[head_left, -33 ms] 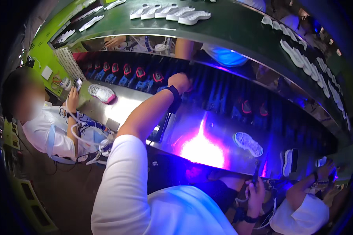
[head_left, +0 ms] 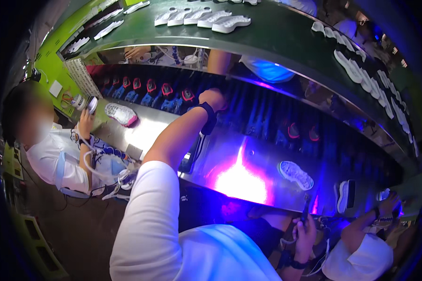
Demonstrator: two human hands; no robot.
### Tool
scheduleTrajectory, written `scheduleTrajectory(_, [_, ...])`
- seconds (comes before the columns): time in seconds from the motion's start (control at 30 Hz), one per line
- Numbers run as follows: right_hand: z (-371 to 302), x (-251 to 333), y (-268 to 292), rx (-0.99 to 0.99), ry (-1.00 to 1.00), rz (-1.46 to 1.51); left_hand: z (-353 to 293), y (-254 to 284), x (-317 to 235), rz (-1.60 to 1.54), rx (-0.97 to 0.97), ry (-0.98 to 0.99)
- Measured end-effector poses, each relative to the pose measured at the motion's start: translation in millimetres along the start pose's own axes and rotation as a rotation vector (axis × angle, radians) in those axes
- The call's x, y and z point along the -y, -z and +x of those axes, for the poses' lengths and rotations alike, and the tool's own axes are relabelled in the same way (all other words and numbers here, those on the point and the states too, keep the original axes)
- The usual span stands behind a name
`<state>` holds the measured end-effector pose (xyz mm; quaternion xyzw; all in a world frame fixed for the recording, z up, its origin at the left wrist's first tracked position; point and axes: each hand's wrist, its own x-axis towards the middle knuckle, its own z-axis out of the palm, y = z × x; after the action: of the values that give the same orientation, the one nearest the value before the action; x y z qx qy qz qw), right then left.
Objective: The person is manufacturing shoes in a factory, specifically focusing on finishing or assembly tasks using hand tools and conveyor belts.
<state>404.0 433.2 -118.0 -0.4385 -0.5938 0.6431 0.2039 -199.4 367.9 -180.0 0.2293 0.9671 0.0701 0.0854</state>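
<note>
My left hand [head_left: 213,99], with a black band at the wrist, reaches out to a dark rack [head_left: 248,105] behind the metal bench. Its fingers are curled; whatever they hold is hidden from view. Near the bench's front edge, my right hand [head_left: 305,234] grips a slim, dark brush-like tool [head_left: 306,210], its tip pointing up. Just beyond that tip lies a white shoe sole [head_left: 296,175] with a greenish rim. A pale tube [head_left: 288,240] runs beside my right hand.
Red-rimmed pieces [head_left: 167,89] line the rack. A pink-edged white sole [head_left: 120,114] and a dark device [head_left: 188,161] are on the bench [head_left: 206,173]. White soles [head_left: 213,19] stand on the green upper shelf [head_left: 272,40]. Co-workers sit left [head_left: 56,154] and right [head_left: 361,255].
The left co-worker's hand has lowered slightly, and the white piece in it has turned, showing more of its face. My own hands stay nearly where they were.
</note>
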Motion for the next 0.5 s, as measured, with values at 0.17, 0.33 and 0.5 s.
scheduleTrajectory(0.17, [2, -7, 1, -0.073, -0.05, -0.059, 29, -25, -4, -0.026, 0.067, 0.027])
scheduleTrajectory(0.33, [15, -21, 10, -0.112, -0.105, -0.046, 15, -50, -70, -0.009, -0.348, -0.463])
scheduleTrajectory(0.5, [21, -28, -1, -0.098, -0.056, -0.112, -77, -52, -184, -0.113, -0.023, -0.668])
